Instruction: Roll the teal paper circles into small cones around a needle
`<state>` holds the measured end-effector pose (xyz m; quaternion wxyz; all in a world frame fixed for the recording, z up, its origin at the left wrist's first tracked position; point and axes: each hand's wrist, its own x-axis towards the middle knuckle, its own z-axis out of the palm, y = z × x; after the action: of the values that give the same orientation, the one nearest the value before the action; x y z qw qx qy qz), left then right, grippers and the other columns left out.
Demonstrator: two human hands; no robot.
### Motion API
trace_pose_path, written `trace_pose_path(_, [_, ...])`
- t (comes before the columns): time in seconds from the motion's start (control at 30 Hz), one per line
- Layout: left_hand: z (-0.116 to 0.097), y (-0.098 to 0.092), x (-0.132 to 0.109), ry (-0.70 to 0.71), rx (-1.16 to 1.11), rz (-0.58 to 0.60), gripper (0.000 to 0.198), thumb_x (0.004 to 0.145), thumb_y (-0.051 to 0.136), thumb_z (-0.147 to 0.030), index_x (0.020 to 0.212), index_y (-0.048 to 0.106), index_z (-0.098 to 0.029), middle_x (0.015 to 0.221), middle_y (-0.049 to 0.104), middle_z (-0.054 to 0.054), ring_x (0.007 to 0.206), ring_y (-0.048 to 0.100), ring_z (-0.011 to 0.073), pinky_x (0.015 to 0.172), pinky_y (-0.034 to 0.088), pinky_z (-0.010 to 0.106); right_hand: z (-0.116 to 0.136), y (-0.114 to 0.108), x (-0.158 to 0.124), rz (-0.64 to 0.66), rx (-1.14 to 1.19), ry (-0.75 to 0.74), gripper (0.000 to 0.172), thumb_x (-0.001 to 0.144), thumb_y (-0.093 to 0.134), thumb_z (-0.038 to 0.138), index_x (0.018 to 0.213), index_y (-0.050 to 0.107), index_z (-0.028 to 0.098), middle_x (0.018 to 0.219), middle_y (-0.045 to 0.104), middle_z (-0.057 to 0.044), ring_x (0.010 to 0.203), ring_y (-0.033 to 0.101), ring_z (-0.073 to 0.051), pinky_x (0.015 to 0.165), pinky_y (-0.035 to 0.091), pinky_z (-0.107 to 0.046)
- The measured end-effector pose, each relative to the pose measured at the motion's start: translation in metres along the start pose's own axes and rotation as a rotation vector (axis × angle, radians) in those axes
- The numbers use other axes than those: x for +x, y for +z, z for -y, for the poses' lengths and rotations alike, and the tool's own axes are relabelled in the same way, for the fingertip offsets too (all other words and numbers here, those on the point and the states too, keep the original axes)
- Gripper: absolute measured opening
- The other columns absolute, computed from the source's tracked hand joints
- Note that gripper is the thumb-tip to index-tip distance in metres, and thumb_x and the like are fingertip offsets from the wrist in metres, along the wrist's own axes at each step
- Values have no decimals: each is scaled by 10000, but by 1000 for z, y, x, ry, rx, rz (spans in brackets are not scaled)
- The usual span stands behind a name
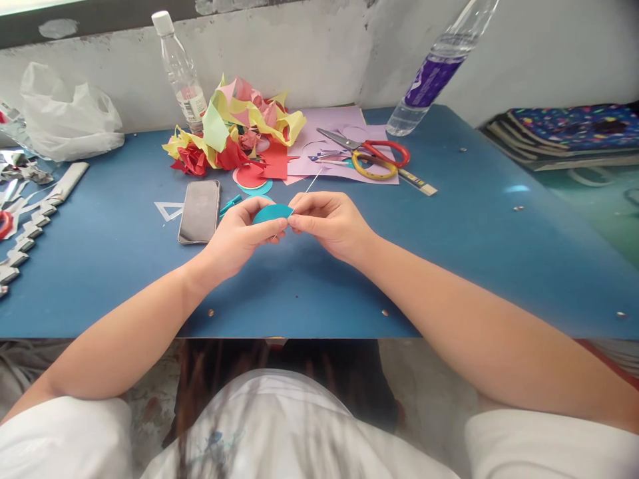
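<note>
My left hand [244, 234] is closed on a blue paper circle [272, 213], thumb on top and fingers beneath. My right hand [330, 223] pinches a thin white stick [313, 181] against the right edge of the circle. The stick slants up and to the right, and its lower tip shows under my left thumb. Both hands meet above the blue table [309, 286]. Just behind them lie a red paper circle [250, 176] and more blue circles, partly covered. A blue pen-like object [230, 205] is half hidden by my left hand.
A phone [200, 211] and a white set square [168, 211] lie left of my hands. Scissors [372, 154] rest on purple paper [329, 123], beside crumpled coloured paper [234, 126]. Two bottles, one clear [182, 80] and one purple-labelled [434, 73], stand at the back. A plastic bag [70, 116] sits far left.
</note>
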<state>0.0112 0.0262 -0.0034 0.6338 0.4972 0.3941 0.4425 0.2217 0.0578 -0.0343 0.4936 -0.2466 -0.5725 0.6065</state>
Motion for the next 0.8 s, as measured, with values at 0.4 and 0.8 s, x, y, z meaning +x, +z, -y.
trace_pose_path(0.4, [1, 0, -1, 69, 88, 3, 411, 810, 1110, -383, 942, 762, -210, 891, 756, 11, 842, 714, 174, 832, 585, 354, -1, -4, 0, 7, -39, 28, 266, 778, 1058, 402, 717, 839, 263, 774, 729, 1, 735, 603, -162, 735, 519, -350])
trace_pose_path(0.8, [0, 2, -2, 79, 134, -46, 357, 806, 1095, -353, 910, 787, -206, 904, 766, 23, 873, 710, 188, 841, 584, 348, -1, -4, -1, -33, -25, 48, 178, 803, 1029, 339, 790, 881, 239, 797, 761, -12, 682, 581, -132, 676, 522, -313])
